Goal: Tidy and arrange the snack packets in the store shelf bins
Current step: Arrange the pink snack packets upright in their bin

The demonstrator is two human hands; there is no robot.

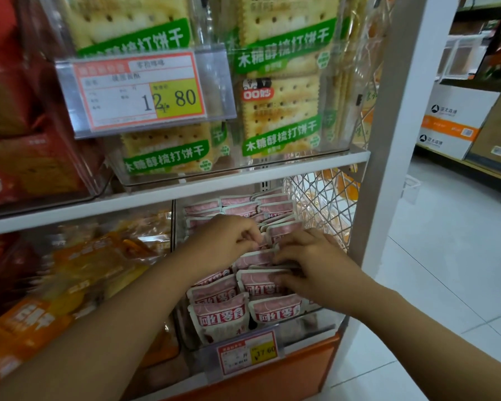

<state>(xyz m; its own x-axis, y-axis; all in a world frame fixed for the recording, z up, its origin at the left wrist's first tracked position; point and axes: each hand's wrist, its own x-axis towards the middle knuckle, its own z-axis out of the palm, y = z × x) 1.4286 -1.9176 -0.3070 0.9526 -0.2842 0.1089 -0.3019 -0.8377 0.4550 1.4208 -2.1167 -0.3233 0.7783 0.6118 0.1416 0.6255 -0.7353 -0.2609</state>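
Note:
A clear bin (324, 328) on the lower shelf holds several rows of small pink-and-white snack packets (220, 312) with red lettering, standing upright. Both my hands are inside this bin, over its middle rows. My left hand (226, 241) has its fingers curled and pinches the top edge of a packet. My right hand (304, 261) lies just to the right of it, fingers bent down over the tops of several packets and gripping them. The packets under both hands are partly hidden.
Left of this bin sits a bin of orange packets (78, 273). On the shelf above stand bins of green-labelled cracker packs (281, 120) with a price tag (139, 91). A wire mesh side panel (324, 204) and white post (394, 125) close the right. Tiled floor lies beyond.

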